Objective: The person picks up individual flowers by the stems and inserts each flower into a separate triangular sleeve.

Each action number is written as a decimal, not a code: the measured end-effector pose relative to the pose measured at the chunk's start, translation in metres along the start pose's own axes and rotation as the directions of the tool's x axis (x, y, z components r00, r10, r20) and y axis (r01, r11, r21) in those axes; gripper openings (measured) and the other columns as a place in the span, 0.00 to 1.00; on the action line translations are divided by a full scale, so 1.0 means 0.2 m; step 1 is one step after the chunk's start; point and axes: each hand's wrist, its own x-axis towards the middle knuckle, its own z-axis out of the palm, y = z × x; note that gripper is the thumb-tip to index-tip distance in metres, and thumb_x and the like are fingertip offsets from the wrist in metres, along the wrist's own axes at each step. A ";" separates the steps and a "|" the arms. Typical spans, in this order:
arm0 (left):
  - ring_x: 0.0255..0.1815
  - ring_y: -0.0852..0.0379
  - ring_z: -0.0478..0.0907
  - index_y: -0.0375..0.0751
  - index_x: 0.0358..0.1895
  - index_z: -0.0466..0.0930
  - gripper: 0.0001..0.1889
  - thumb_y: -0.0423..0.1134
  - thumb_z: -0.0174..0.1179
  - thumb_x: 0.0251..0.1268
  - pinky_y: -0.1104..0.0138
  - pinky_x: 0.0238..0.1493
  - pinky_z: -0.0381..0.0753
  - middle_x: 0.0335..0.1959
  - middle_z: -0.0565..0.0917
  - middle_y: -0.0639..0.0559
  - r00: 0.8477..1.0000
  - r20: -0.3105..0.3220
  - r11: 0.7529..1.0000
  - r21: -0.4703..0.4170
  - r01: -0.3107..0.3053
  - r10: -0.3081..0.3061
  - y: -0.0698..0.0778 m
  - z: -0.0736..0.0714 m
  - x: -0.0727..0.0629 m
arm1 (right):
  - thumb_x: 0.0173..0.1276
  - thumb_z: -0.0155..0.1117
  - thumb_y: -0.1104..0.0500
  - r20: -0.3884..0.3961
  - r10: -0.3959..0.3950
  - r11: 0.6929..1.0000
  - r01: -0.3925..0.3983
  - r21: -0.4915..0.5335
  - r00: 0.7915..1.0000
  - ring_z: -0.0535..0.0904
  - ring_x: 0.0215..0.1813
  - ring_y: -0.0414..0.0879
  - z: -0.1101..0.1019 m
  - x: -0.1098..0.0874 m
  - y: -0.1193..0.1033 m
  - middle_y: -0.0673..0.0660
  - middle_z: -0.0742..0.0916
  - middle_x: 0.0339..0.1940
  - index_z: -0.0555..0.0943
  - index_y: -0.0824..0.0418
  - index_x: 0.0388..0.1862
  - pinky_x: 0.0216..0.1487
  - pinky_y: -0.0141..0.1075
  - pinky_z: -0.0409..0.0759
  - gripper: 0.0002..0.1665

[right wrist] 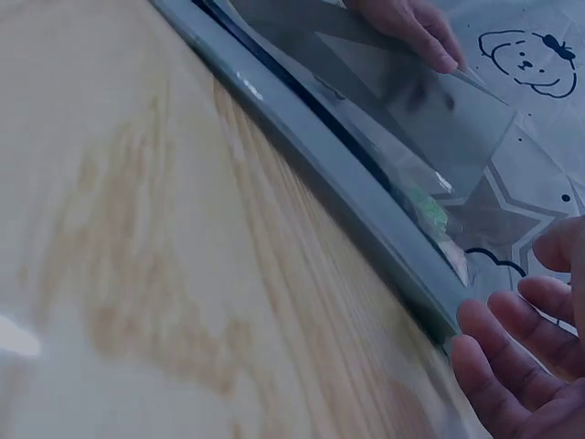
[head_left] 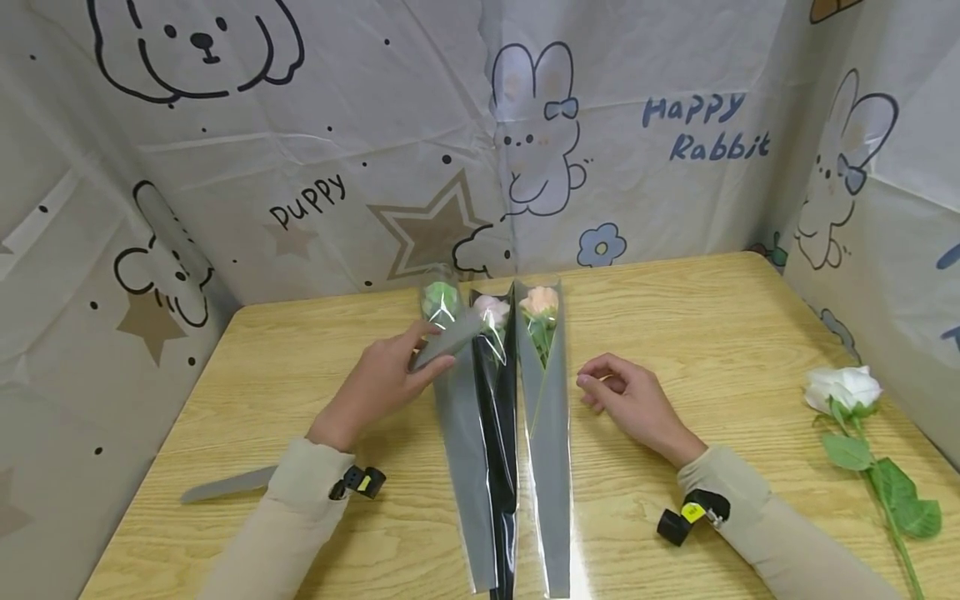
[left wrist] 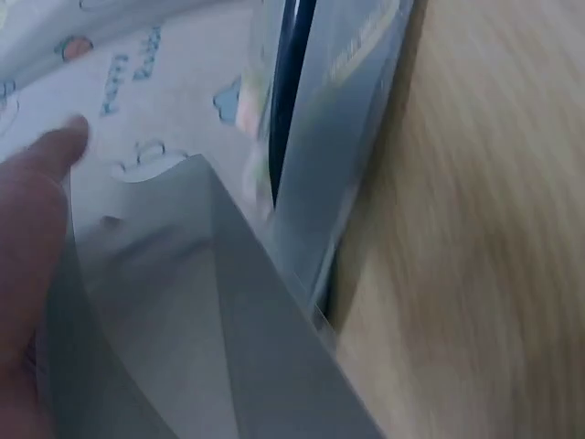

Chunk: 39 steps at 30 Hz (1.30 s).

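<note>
My left hand [head_left: 382, 367] holds an empty-looking grey flower sleeve [left wrist: 151, 302] near its wide end, between thumb and fingers. The sleeve's narrow tail [head_left: 228, 485] shows past my left forearm. Beneath and beside it lie three wrapped flowers: a green one [head_left: 441, 298] in a grey sleeve, a pale pink one [head_left: 491, 312] in a black sleeve [head_left: 501, 433], and a peach one [head_left: 541, 302] in another grey sleeve [head_left: 551, 483]. To the right of the peach flower, my right hand [head_left: 630, 400] hovers with loosely bent fingers [right wrist: 512, 366] and nothing in it.
An unwrapped white rose [head_left: 843, 389] with a green leafy stem lies along the right side of the wooden table [head_left: 675, 317]. Printed cloth walls [head_left: 420, 108] with cartoon animals enclose the table at the back and both sides.
</note>
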 end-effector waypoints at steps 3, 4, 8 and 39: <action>0.29 0.59 0.76 0.45 0.64 0.76 0.24 0.56 0.60 0.75 0.68 0.32 0.78 0.35 0.86 0.49 1.000 -0.014 1.000 0.010 -0.027 0.027 0.06 0.04 0.00 | 0.78 0.63 0.50 0.021 -0.008 1.000 0.007 0.020 1.000 0.88 0.35 0.43 0.02 0.00 -0.02 0.60 0.91 0.41 0.84 0.59 0.51 0.38 0.35 0.88 0.14; 0.28 0.60 0.76 0.45 0.64 0.76 0.24 0.56 0.59 0.76 0.69 0.31 0.78 0.33 0.85 0.50 0.999 -0.019 0.999 0.013 -0.033 0.033 0.07 0.05 0.00 | 0.78 0.63 0.50 0.029 -0.007 1.000 0.007 0.028 1.000 0.88 0.36 0.43 0.02 -0.01 -0.02 0.60 0.91 0.41 0.84 0.59 0.50 0.38 0.35 0.89 0.14; 0.25 0.61 0.73 0.45 0.64 0.77 0.20 0.52 0.54 0.81 0.69 0.29 0.75 0.29 0.83 0.53 0.996 -0.040 0.997 0.014 -0.076 0.076 0.14 0.10 0.01 | 0.78 0.63 0.52 0.073 -0.008 0.996 0.002 0.088 0.997 0.89 0.37 0.44 0.04 -0.01 -0.05 0.63 0.91 0.42 0.84 0.62 0.52 0.39 0.36 0.90 0.15; 0.35 0.58 0.89 0.45 0.63 0.79 0.21 0.50 0.64 0.73 0.66 0.34 0.89 0.43 0.92 0.49 0.898 -0.037 0.869 0.274 -0.412 0.438 0.41 0.36 0.08 | 0.83 0.55 0.56 -0.019 0.002 0.981 0.001 0.196 1.000 0.85 0.39 0.43 0.03 -0.02 -0.07 0.54 0.87 0.45 0.81 0.69 0.60 0.46 0.34 0.87 0.20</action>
